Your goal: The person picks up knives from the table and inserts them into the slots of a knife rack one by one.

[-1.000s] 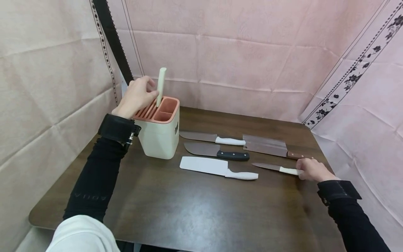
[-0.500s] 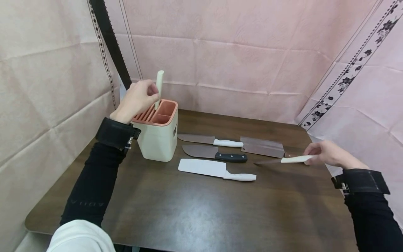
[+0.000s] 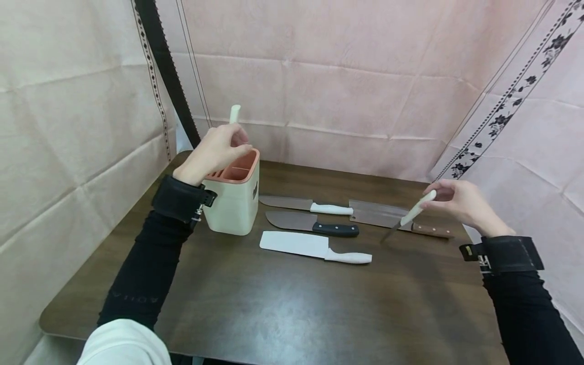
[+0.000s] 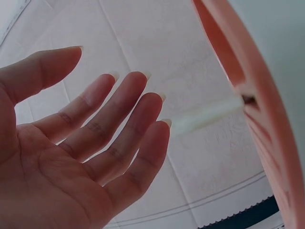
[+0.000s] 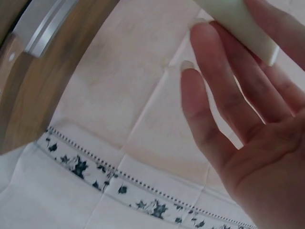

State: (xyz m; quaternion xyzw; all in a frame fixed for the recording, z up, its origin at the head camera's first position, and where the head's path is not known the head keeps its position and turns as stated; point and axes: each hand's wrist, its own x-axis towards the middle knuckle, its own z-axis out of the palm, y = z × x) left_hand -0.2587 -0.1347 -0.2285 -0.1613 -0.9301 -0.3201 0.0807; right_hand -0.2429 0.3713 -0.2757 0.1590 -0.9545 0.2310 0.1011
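Observation:
My right hand [image 3: 461, 205] pinches the pale handle of a small paring knife [image 3: 413, 212] between thumb and fingers, its blade slanting down toward the table. In the right wrist view the handle [image 5: 240, 28] lies between thumb and fingers. My left hand [image 3: 216, 152] hovers over the white knife block [image 3: 230, 213] with its salmon slotted top. The left wrist view shows those fingers relaxed and apart, holding nothing. Beyond the fingertips, a pale-handled knife [image 4: 209, 114] stands in a slot, its blade hidden inside the block.
Several knives lie on the brown table [image 3: 274, 309]: a white-handled knife [image 3: 330, 209], a black-handled knife [image 3: 335, 229], a white cleaver [image 3: 294, 243] and a wooden-handled cleaver [image 3: 376, 213]. A pink cloth wall [image 3: 342, 91] rises behind the table.
My right hand has raised the paring knife from the table, and its handle has tilted upward with the blade pointing down. My left hand has shifted slightly right over the block.

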